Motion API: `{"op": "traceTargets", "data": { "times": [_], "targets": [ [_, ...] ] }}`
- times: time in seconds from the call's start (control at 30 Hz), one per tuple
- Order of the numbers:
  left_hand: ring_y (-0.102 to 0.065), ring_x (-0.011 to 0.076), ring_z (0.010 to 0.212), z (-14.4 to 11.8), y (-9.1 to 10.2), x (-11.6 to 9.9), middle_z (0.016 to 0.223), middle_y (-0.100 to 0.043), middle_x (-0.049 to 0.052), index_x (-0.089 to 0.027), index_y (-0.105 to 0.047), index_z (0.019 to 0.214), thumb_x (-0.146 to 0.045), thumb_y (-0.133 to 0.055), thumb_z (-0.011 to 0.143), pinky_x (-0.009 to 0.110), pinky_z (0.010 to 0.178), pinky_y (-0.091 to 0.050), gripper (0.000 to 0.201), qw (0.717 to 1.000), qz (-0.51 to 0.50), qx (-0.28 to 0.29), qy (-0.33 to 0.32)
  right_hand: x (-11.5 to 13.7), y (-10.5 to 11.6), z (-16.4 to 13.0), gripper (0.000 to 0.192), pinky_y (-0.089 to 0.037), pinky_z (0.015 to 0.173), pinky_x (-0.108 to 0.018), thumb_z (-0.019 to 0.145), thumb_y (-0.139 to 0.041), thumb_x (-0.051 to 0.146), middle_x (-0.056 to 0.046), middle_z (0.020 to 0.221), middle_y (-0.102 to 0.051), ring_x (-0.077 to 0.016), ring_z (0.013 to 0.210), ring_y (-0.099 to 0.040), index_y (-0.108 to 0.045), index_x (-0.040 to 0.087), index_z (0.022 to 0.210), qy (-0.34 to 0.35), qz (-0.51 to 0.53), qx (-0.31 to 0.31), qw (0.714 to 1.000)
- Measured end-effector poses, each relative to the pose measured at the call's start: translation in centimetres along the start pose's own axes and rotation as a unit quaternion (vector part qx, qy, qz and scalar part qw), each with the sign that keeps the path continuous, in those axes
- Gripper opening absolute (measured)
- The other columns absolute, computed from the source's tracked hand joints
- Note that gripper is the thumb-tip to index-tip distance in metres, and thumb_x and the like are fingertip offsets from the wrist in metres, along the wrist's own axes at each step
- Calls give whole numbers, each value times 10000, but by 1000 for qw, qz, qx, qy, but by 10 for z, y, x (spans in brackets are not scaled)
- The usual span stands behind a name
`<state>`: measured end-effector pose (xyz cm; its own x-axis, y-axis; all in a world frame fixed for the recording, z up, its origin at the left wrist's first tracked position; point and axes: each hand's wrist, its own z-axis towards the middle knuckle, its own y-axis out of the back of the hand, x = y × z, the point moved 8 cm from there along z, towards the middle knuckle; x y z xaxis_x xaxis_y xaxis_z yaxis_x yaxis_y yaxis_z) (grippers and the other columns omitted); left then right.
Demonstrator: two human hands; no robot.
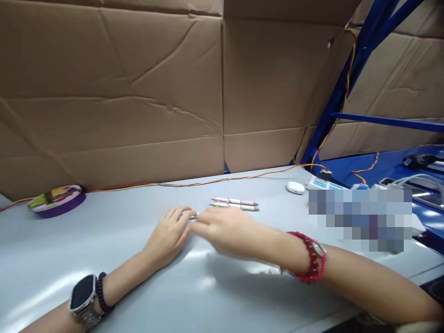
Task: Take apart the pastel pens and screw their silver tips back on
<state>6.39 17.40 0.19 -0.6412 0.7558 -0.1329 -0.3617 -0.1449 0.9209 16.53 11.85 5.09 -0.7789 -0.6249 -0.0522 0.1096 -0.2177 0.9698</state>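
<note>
My left hand (pixel 169 237) rests on the grey table with its fingers bent inward. My right hand (pixel 225 227) reaches over from the right, its fingers together and its fingertips meeting those of the left. A sliver of a thin, pale object (pixel 193 216) shows between the fingertips; the hands hide the rest, so its kind is unclear. Just behind the right hand lie two slim pens side by side, a pink and white one (pixel 236 201) and a cream one (pixel 248 207), both with their tips to the right.
A purple-edged round roll (pixel 62 201) lies at the far left. At the back right are a white earbud case (pixel 295 187) and a power strip (pixel 322 183). Twisted wire (pixel 194 184) runs along the rear edge, before a cardboard wall (pixel 138 115) and blue frame (pixel 350 78).
</note>
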Motion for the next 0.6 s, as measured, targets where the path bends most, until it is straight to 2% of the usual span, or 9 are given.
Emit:
{"op": "traceTargets", "data": {
  "times": [0.1,0.2,0.3,0.4,0.5,0.6],
  "targets": [
    [-513,221,1005,2,-2,-1,1100,-548,50,-236,-492,1111,-270,-283,955,366,830,-442,264,999,-21,21,12,-64,-6,-7,219,-406,559,-239,836,-456,6,-52,838,-589,-155,709,-550,-599,153,913,-56,-31,8,998],
    [-493,225,1041,1,4,-4,1132,-532,66,-228,-492,1123,-261,-316,946,368,862,-428,251,999,-35,3,11,-97,-21,-21,265,-384,560,-221,813,-433,-31,-24,812,-595,-136,688,-553,-596,176,838,-53,-31,22,998],
    [-494,234,1036,-2,10,-12,1127,-535,74,-224,-510,1114,-239,-359,927,371,866,-419,241,999,-6,-30,-25,-101,-30,-30,270,-393,598,-226,822,-429,-21,-31,864,-607,-148,752,-569,-593,186,879,-50,-26,21,998],
    [-494,249,1033,-3,9,-13,1131,-537,75,-229,-514,1116,-233,-382,918,387,855,-416,238,998,33,-27,-38,-96,-33,-34,304,-394,596,-233,842,-412,-1,-40,915,-609,-156,771,-572,-584,204,987,-54,-23,15,998],
    [-495,252,1028,-1,9,-2,1140,-530,79,-229,-504,1129,-244,-357,930,385,832,-427,248,999,38,-19,-10,-94,-36,-35,319,-388,591,-232,870,-386,29,-40,933,-610,-159,775,-566,-593,227,1011,-54,-22,6,998],
    [-515,230,963,1,6,13,1076,-551,63,-233,-518,1088,-261,-322,948,348,781,-447,242,999,9,12,32,-95,-39,-35,271,-381,578,-229,875,-411,60,-37,910,-610,-162,764,-554,-619,224,939,-44,-9,-22,999]
  ]
}}
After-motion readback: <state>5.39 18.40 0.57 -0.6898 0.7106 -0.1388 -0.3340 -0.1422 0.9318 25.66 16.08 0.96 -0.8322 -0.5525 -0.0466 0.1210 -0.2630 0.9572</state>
